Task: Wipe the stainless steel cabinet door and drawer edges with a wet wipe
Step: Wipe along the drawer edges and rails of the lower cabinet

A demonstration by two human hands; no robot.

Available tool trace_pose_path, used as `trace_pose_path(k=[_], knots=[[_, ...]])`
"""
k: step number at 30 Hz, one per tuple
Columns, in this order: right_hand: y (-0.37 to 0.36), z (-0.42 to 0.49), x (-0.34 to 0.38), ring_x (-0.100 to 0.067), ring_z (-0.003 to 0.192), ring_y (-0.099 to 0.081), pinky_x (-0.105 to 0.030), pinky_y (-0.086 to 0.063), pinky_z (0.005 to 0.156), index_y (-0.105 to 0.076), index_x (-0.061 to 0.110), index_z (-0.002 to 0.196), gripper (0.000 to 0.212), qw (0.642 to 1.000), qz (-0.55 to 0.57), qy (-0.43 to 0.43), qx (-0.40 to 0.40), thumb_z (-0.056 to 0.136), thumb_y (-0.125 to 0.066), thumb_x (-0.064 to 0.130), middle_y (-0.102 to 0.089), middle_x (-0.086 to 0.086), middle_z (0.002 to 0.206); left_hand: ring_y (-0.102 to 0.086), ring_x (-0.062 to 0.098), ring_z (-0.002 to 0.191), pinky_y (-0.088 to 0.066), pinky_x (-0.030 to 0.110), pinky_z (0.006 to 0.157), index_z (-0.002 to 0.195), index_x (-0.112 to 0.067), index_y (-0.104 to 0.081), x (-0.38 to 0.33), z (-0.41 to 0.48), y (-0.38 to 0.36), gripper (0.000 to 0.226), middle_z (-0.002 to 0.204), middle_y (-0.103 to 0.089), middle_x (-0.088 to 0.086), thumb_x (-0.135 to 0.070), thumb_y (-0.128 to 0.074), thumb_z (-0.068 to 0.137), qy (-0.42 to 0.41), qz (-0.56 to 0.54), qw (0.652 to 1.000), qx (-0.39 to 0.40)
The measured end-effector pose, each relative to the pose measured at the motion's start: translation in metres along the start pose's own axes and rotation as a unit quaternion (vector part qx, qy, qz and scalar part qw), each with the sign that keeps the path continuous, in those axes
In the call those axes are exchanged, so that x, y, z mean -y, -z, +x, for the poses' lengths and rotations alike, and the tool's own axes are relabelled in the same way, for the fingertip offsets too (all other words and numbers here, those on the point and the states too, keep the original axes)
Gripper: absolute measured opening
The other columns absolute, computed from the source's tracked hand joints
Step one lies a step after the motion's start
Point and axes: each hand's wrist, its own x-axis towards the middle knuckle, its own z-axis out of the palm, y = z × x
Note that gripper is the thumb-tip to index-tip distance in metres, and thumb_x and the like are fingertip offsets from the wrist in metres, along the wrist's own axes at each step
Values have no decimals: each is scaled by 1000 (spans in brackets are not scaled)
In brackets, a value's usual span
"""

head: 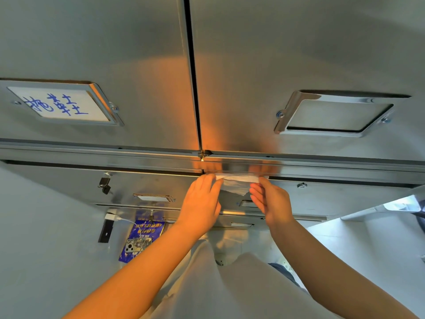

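The fingers (pixel 216 181) of our left hand (pixel 202 200) pinch one end of the wipe (pixel 236 183), and those of our right hand (pixel 270 201) pinch the other end, so the sheet is stretched between the two grips. We judge it to be very light, soft and limp, with no stiffness of its own. Being damp, it will likely cling to the steel and bunch or tear if we drag it by one corner. Holding it at both ends, as here, spreads it flat; for firmer rubbing we would fold it into a pad behind the fingertips. It looks thin, white and half see-through, creased, with its lower edge sagging below the fingers.

Just above the fingers its top edge lies along the upper lip of a drawer (pixel 322 199), seemingly touching the metal under the ledge. Further above the fingers stand the two cabinet doors (pixel 299 54), brushed steel with a dark seam between them. Up and to the left of the fingers a label holder (pixel 59 103) carries blue handwriting; up and to the right is an empty holder (pixel 333 113). Left of the fingers hangs a small lock (pixel 104 181) with keys, and below that a blue packet (pixel 142 240)
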Motion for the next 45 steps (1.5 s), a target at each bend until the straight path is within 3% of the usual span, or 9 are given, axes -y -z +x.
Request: trace_pose_path(k=[6, 7, 11, 14, 17, 24, 29, 41, 45], knots=[[4, 1, -5, -16, 88, -70, -28, -55, 81, -62, 10, 108, 16, 997, 69, -7, 34, 96, -55, 19, -71, -9, 100, -42, 15, 113, -36, 24, 94, 132, -19, -47, -12, -3, 7, 39, 119, -46, 1, -19, -51, 93, 160, -249, 955, 24], [5, 1, -7, -16, 90, -71, -27, -55, 81, -61, 10, 110, 17, 996, 80, -9, 42, 97, -54, 18, -71, -9, 100, -48, 13, 103, -40, 23, 86, 124, -21, -50, -16, -1, 12, 31, 107, -49, 0, -19, -50, 93, 239, -369, 896, 63], [8, 0, -13, -19, 92, -69, -24, -58, 77, -60, 3, 113, 21, 987, 136, 5, 87, 98, -50, 14, -69, -13, 105, -61, 19, 91, -48, 26, 81, 95, -12, -58, -25, 14, 21, 10, 97, -64, 7, -17, -49, 96, 409, -763, 475, 159], [9, -1, -10, -16, 84, -71, -23, -59, 72, -63, 4, 104, 18, 982, 161, 18, 102, 99, -48, 14, -70, -13, 100, -62, 23, 92, -47, 33, 88, 91, -6, -59, -26, 22, 17, 16, 99, -65, 12, -18, -49, 96, 414, -824, 362, 133], [11, 0, -7, -16, 85, -72, -24, -59, 72, -64, 6, 100, 17, 982, 159, 28, 96, 98, -49, 16, -71, -10, 97, -61, 25, 100, -47, 35, 90, 89, -7, -57, -29, 24, 15, 15, 94, -65, 12, -20, -52, 96, 448, -825, 328, 102], [12, -6, -10, -16, 84, -70, -23, -59, 68, -63, 8, 98, 13, 985, 162, 3, 51, 97, -54, 17, -71, -10, 96, -61, 23, 101, -50, 36, 83, 114, -4, -59, -34, 18, 12, 23, 109, -63, 12, -15, -56, 94, 501, -784, 359, 73], [14, -12, -14, -17, 80, -68, -28, -55, 76, -57, 6, 109, 17, 984, 172, -49, 8, 96, -55, 15, -68, -9, 94, -62, 22, 95, -51, 35, 81, 96, -8, -60, -36, 7, 10, 14, 101, -67, 9, -19, -53, 96, 515, -782, 342, 75], [9, -11, -6, -17, 82, -70, -26, -58, 68, -58, 6, 107, 14, 985, 164, -18, 51, 96, -55, 14, -70, -10, 95, -65, 16, 79, -54, 27, 69, 96, -11, -62, -25, 18, 11, 15, 87, -66, 7, -25, -62, 90, 490, -758, 426, 56], [2, -10, -5, -17, 78, -68, -23, -55, 67, -54, 1, 113, 19, 982, 184, -31, 39, 96, -54, 9, -66, -11, 92, -63, 26, 101, -51, 34, 83, 97, -7, -60, -22, 25, 16, 19, 93, -66, 12, -24, -52, 96, 493, -793, 357, 25]])
